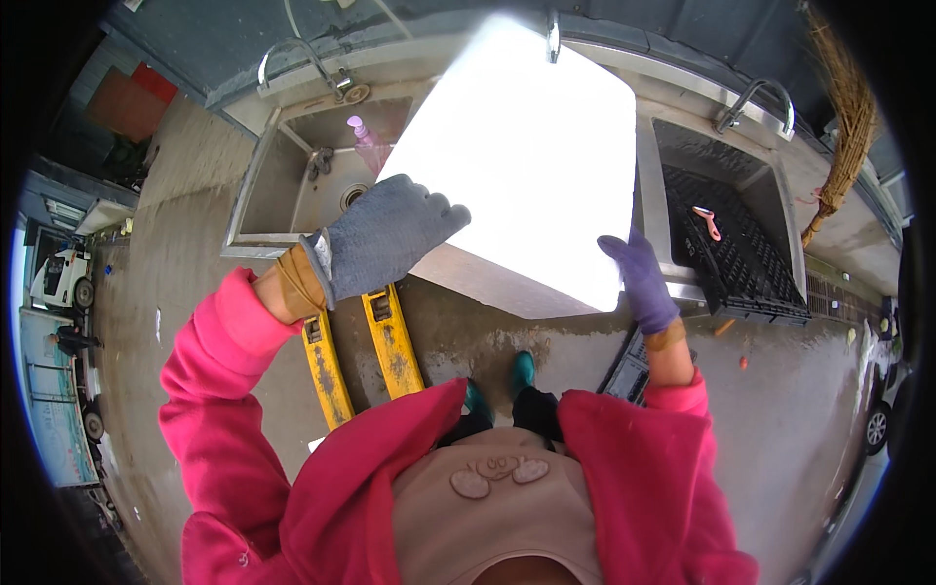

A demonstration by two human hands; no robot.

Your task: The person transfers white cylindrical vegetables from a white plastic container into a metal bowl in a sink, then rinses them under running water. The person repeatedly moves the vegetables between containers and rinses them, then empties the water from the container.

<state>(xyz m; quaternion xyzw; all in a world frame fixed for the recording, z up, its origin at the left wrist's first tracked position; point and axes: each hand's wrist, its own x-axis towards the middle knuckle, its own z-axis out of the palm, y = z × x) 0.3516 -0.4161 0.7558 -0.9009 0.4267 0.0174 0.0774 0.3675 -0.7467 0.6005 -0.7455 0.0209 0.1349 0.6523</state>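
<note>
A large, bright white panel point(517, 166) with rounded corners lies across the middle of the view, over the sink counter. Glare washes out its surface, so I cannot tell whether it is a flat board or one face of a box. My left hand point(395, 229), in a grey glove, grips its left edge with the fingers bent over the white surface. At the lower right edge my right hand point(643, 283), in a purple glove, holds on with the thumb on top; its other fingers are mostly hidden. Part of the counter and sinks is covered by the panel.
Left of the panel is a steel sink point(258, 195) with a pink pump bottle point(366, 136). In the right sink, a black crate point(746, 253) carries a pink-handled peeler point(710, 224). Taps point(765, 93) rise behind. Yellow pallet-jack forks point(390, 341) lie near my feet; a straw broom point(843, 127) leans right.
</note>
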